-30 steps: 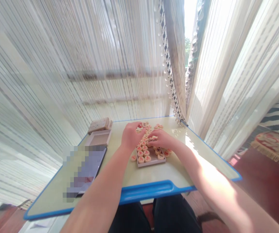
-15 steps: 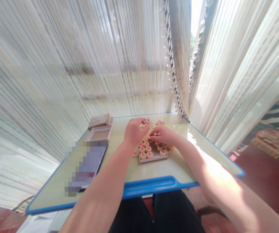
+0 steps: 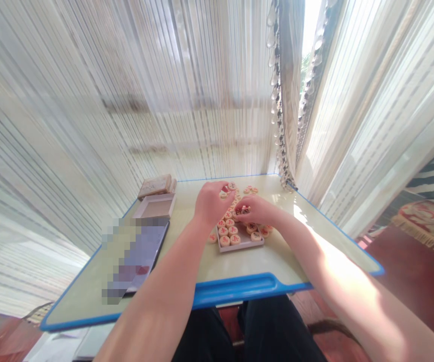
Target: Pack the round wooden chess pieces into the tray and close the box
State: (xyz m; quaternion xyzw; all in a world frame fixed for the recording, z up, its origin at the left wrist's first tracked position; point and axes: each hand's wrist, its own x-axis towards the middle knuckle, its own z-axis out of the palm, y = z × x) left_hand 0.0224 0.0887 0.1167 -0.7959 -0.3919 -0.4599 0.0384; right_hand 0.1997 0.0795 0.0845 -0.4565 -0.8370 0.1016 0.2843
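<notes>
Round wooden chess pieces [image 3: 250, 190] with red and dark characters lie scattered on a pale table with a blue rim [image 3: 235, 289]. Several pieces sit in rows inside a shallow box tray [image 3: 243, 244]. My left hand [image 3: 209, 202] is curled over the pieces at the tray's far end, fingertips pinched on a piece. My right hand [image 3: 256, 209] is beside it, fingers bent and pinching a piece over the tray.
An empty box lid [image 3: 155, 206] and a folded board or packet [image 3: 155, 185] lie at the back left. A dark tablet [image 3: 137, 256] rests on the left of the table. Sheer curtains [image 3: 126, 90] surround the far edges; a red rug [image 3: 428, 226] lies at right.
Both hands stayed over the pieces with small finger shifts; my left hand reached slightly farther. The camera tilted a little, moving the table up in view.
</notes>
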